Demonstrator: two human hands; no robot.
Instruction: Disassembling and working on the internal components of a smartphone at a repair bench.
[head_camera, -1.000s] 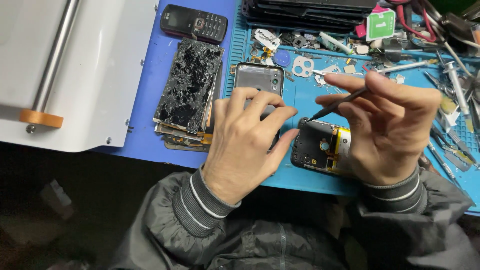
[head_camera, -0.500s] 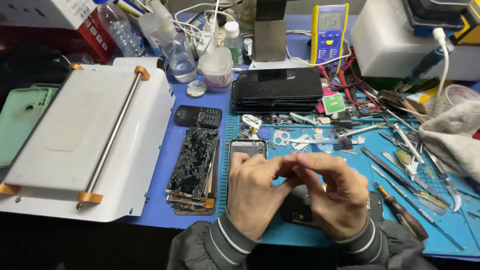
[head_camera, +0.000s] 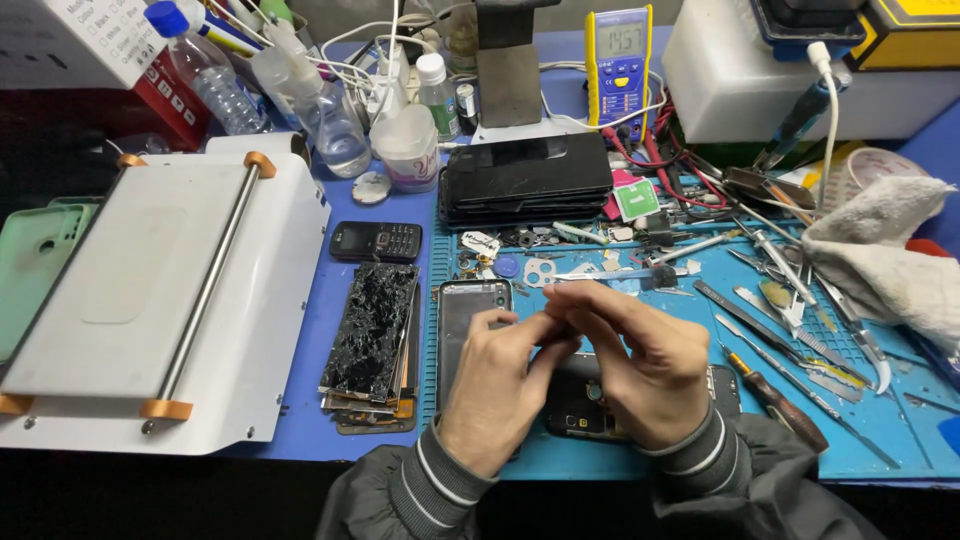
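Note:
My left hand and my right hand meet fingertip to fingertip just above an opened dark phone body that lies on the blue work mat. Both sets of fingers are pinched together; anything between them is too small to see. A grey phone housing lies flat right behind my left hand, partly covered by it. Grey striped cuffs cover both wrists.
A stack of cracked screens and a black keypad phone lie left of the mat. A white flat machine fills the left side. Behind are stacked black phones, bottles and a yellow multimeter. A brown-handled screwdriver, tweezers and a cloth lie right.
The view has tilted up and pulled back. My right hand no longer shows the thin tool it pointed at the phone body; both hands have come together above it.

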